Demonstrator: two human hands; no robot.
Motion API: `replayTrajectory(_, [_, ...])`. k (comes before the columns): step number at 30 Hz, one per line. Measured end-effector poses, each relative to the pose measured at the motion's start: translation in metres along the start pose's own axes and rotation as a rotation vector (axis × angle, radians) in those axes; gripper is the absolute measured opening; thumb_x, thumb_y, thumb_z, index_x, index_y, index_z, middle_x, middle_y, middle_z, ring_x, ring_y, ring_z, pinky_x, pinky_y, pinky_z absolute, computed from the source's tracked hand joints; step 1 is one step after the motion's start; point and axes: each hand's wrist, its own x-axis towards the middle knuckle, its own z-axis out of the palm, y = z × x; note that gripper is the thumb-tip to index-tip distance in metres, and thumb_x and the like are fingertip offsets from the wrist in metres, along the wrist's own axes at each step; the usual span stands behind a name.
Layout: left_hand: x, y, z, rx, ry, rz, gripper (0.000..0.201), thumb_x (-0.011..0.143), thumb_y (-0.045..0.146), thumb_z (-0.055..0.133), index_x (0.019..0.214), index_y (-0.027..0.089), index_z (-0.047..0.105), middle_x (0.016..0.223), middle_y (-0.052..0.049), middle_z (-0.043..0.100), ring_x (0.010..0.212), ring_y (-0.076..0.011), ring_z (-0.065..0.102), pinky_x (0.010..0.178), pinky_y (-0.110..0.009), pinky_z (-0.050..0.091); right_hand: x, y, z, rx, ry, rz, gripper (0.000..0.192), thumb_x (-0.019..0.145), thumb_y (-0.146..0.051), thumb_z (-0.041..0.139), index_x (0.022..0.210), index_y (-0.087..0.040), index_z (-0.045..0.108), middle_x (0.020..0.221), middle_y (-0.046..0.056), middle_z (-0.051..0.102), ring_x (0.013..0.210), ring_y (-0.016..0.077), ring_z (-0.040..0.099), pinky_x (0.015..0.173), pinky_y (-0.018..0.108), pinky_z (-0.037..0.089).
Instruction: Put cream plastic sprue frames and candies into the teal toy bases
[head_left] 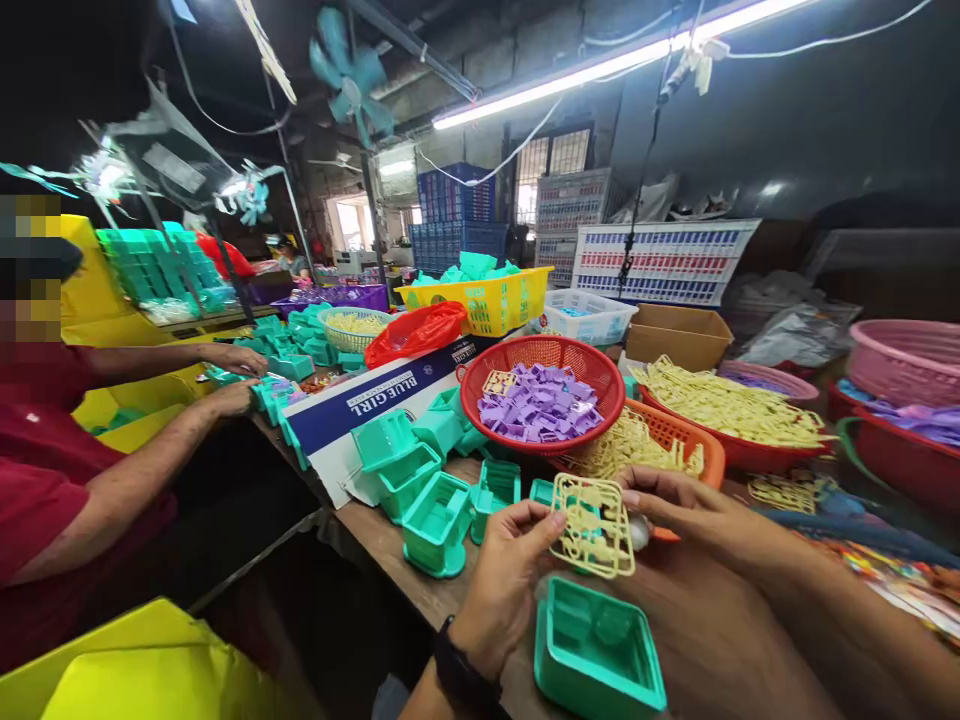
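— What are the hands doing from where you stand?

— Both grip one pale yellow plastic frame [591,527]. The left hand [504,580] pinches its left edge between thumb and fingers, and the right hand [694,510] closes on its upper right corner. The frame hangs tilted just above the desk [720,640].

— And under it?

— An open teal plastic box [598,648] sits on the desk right below the frame (near the left wrist). Further out, more teal housings [435,500] stand in a loose cluster by a flat carton printed "BLUE GIRL" [375,400].

— The baskets?

— A red basket [541,392] of purple pieces sits just behind the frame, an orange basket [660,440] of yellow frames touching its right side. A wider red basin [739,420] of yellow frames lies beyond.

— Anyone else?

— A person in a red sleeve [45,490] on the left, both of that person's hands [236,380] on teal parts, well apart from the frame.
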Motion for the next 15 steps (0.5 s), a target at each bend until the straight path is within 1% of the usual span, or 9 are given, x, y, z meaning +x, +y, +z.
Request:
replayTrajectory(3, [-0.005, -0.003, -0.008, -0.047, 0.041, 0.008, 0.052, 0.052, 0.046, 0.096, 0.078, 0.013, 0.066, 0.073, -0.006, 0.072, 0.063, -0.0164, 0.066, 0.061, -0.028, 0.054, 0.009, 0.002, 0.009, -0.006, -0.024, -0.029, 0.055, 0.07, -0.071, 0.074, 0.086, -0.019, 0.065, 0.081, 0.003, 0.066, 0.071, 0.014, 0.055, 0.063, 0.026, 0.047])
replayTrajectory(6, [-0.009, -0.003, -0.016, -0.117, 0.087, 0.053, 0.053, 0.056, 0.041, 0.095, 0.086, 0.016, 0.06, 0.077, -0.005, 0.074, 0.067, -0.0188, 0.07, 0.064, -0.029, 0.056, 0.021, 0.004, 0.014, -0.08, -0.081, -0.076, 0.053, 0.073, -0.07, 0.073, 0.086, -0.019, 0.066, 0.088, 0.005, 0.069, 0.078, 0.0171, 0.059, 0.067, 0.029, 0.05])
replayTrajectory(8, [-0.011, 0.001, -0.021, -0.148, 0.116, 0.083, 0.052, 0.06, 0.037, 0.094, 0.091, 0.017, 0.058, 0.079, -0.003, 0.074, 0.07, -0.0187, 0.071, 0.067, -0.029, 0.057, 0.032, 0.002, 0.013, -0.152, -0.07, -0.108, 0.053, 0.074, -0.07, 0.072, 0.087, -0.019, 0.067, 0.087, 0.006, 0.069, 0.079, 0.0181, 0.06, 0.069, 0.03, 0.05])
replayTrajectory(11, [-0.012, 0.01, -0.032, -0.177, 0.184, 0.13, 0.058, 0.059, 0.033, 0.095, 0.101, 0.018, 0.059, 0.079, -0.001, 0.073, 0.075, -0.0196, 0.073, 0.071, -0.029, 0.058, 0.053, -0.005, 0.005, -0.203, 0.047, -0.158, 0.059, 0.071, -0.075, 0.07, 0.086, -0.019, 0.068, 0.079, 0.005, 0.068, 0.074, 0.0177, 0.06, 0.066, 0.03, 0.05])
replayTrajectory(13, [-0.011, 0.015, -0.041, -0.175, 0.218, 0.137, 0.063, 0.057, 0.035, 0.096, 0.106, 0.015, 0.062, 0.084, -0.006, 0.075, 0.08, -0.0226, 0.074, 0.073, -0.031, 0.058, 0.069, -0.013, -0.004, -0.203, 0.141, -0.176, 0.063, 0.064, -0.079, 0.072, 0.083, -0.019, 0.068, 0.075, 0.005, 0.068, 0.07, 0.0177, 0.061, 0.065, 0.03, 0.05])
replayTrajectory(15, [-0.01, 0.019, -0.05, -0.161, 0.243, 0.124, 0.065, 0.057, 0.037, 0.097, 0.108, 0.012, 0.065, 0.092, -0.011, 0.077, 0.083, -0.0245, 0.075, 0.075, -0.032, 0.059, 0.082, -0.021, -0.018, -0.194, 0.261, -0.205, 0.064, 0.057, -0.079, 0.076, 0.08, -0.019, 0.068, 0.074, 0.005, 0.069, 0.068, 0.0174, 0.061, 0.064, 0.031, 0.051])
